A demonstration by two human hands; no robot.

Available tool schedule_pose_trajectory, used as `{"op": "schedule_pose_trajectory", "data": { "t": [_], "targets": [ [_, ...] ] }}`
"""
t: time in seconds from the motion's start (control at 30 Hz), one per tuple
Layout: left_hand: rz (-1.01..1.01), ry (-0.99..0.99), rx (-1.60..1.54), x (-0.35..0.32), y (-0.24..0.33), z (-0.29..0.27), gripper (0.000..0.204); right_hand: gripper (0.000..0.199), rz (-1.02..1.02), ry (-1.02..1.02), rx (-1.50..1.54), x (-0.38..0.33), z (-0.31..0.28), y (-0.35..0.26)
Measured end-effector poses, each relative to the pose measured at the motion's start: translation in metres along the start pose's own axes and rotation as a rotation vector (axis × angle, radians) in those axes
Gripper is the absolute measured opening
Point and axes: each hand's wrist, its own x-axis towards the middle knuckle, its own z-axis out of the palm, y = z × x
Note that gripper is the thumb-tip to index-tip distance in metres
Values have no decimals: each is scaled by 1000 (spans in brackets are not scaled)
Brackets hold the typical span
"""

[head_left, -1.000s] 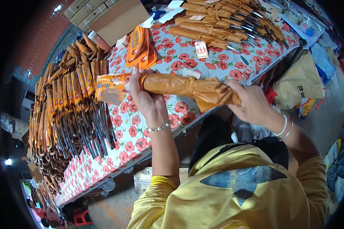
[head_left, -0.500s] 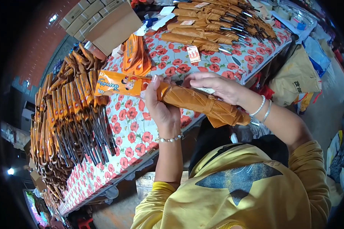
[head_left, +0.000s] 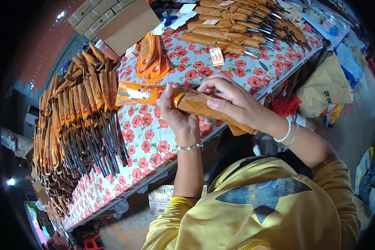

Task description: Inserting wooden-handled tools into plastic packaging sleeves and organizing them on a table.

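Note:
A rolled orange-brown umbrella [head_left: 193, 106] lies across in front of me, above the table's near edge. Over its left end is a printed orange plastic sleeve [head_left: 131, 93], its far part flat and sticking out to the left. My left hand [head_left: 178, 116] is closed round the sleeved part from below, thumb up. Curled over the umbrella's middle is my right hand [head_left: 237, 102], its thumb along the near side and fingers on the far side. A thin edge shows by those fingers; I cannot make out what it is. The umbrella's right end is mostly hidden by my right hand and wrist.
Several sleeved umbrellas [head_left: 81, 98] with curved handles are piled at left on the flowered tablecloth [head_left: 146, 146]. Flat orange sleeves [head_left: 151, 56] lie beside a cardboard box [head_left: 129, 29]. Several unsleeved umbrellas [head_left: 216, 40] and a printed card [head_left: 216, 56] lie at the far side.
My right hand has come down over the umbrella, and the pale card seen in it before is now mostly out of sight. The view has shifted slightly.

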Motion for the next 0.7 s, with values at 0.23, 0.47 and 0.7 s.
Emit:
{"op": "schedule_pose_trajectory", "data": {
  "t": [0.23,0.47,0.7],
  "targets": [
    [-9,26,-90,3,-4,-7,12,31,18,-128,-178,-3,-4,12],
    [-13,-6,-87,3,-2,-6,11,42,-268,113,-425,-8,7,13],
    [-32,-27,-101,-3,-2,-9,10,43,-64,-90,-448,-12,1,12]
  ]
}}
